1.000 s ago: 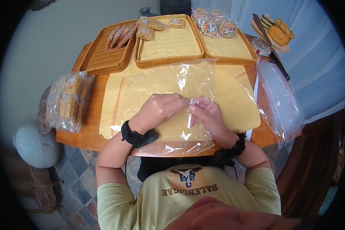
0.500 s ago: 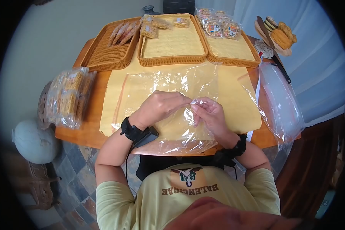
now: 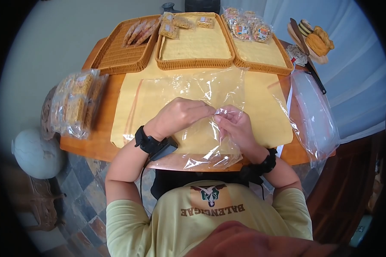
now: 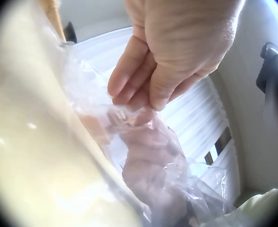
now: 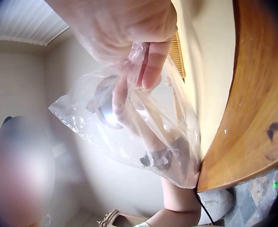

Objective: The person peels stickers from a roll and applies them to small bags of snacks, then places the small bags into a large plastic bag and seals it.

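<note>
A large clear plastic bag [image 3: 193, 88] lies over the yellow cloth [image 3: 270, 124] in front of the person. My left hand [image 3: 182, 115] pinches the film from the left, thumb and fingers close together. From the other side my right hand [image 3: 236, 126] pinches the same bag, its fingertips right beside the left ones. The left wrist view shows the left hand [image 4: 181, 52] above, with the right hand [image 4: 153, 156] behind transparent film. In the right wrist view the bag [image 5: 77, 123] hangs in creased folds below the right hand [image 5: 124, 33].
Wicker trays [image 3: 195, 63] stand along the back, holding several packaged snacks. Stacked packets of snacks [image 3: 77, 103] lie at the left edge. More clear bags [image 3: 315, 115] rest on the right, hanging past the table edge. A knife [image 3: 316, 79] and bread-like items [image 3: 319, 40] sit behind them.
Both hands stay at nearly the same spot, fingertips drawn slightly closer together. The film shifts and creases around them. The head view has moved a little.
</note>
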Action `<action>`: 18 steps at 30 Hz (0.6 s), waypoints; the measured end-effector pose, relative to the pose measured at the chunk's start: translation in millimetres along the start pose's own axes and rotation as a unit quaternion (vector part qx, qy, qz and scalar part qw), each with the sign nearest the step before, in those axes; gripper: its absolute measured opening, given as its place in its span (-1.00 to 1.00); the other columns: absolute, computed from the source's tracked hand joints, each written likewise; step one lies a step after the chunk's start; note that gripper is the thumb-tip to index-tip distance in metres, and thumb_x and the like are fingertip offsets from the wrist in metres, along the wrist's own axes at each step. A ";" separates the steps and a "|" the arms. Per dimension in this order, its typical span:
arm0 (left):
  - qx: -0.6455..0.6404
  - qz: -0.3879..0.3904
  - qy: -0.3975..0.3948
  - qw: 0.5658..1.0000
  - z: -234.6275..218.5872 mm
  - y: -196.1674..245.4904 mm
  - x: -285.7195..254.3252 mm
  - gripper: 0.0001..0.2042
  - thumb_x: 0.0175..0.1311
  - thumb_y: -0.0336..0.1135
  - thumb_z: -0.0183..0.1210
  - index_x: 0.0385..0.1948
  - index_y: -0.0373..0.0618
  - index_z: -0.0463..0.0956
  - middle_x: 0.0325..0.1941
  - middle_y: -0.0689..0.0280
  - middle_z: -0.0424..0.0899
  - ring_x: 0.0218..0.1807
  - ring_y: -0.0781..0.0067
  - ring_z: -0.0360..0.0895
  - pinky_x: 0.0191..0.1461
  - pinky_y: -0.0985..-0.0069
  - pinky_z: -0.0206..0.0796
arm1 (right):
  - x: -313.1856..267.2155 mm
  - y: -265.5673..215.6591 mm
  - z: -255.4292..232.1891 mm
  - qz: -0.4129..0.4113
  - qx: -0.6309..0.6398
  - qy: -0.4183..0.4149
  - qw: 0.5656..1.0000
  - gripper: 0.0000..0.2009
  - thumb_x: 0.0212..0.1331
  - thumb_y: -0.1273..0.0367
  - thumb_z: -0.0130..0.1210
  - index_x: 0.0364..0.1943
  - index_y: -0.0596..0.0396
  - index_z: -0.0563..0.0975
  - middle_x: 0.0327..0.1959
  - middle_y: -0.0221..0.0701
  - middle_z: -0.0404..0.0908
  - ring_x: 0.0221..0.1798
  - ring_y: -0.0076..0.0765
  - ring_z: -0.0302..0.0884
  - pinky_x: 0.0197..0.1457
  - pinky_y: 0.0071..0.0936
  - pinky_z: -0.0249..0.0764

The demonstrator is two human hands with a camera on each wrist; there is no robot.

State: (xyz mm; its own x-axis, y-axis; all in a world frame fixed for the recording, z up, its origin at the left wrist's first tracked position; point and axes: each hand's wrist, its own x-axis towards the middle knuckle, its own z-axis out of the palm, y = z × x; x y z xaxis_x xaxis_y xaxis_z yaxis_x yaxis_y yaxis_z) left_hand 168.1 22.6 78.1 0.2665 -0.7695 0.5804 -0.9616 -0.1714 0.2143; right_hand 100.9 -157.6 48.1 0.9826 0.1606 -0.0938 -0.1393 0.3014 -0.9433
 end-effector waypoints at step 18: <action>-0.041 -0.092 0.041 0.994 7.8 19.8 3.4 -0.92 -0.08 -0.51 0.17 -0.50 -0.20 0.52 -0.59 0.24 0.50 -0.59 0.30 0.46 -0.54 0.51 0.31 | -0.6 7.7 -0.8 -0.092 -0.074 -0.008 0.993 -0.92 0.07 0.56 0.03 -0.34 0.25 0.41 -0.42 -0.32 0.54 -0.42 -0.54 0.53 -0.36 -0.65 0.47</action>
State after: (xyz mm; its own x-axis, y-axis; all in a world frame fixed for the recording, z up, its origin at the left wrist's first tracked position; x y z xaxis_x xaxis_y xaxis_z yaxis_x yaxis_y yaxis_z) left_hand 149.4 11.8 78.2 0.4457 -0.6765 0.5862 -0.8882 -0.2523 0.3840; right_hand 99.3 -156.1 40.6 0.9875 0.1299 0.0887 0.0637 0.1852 -0.9806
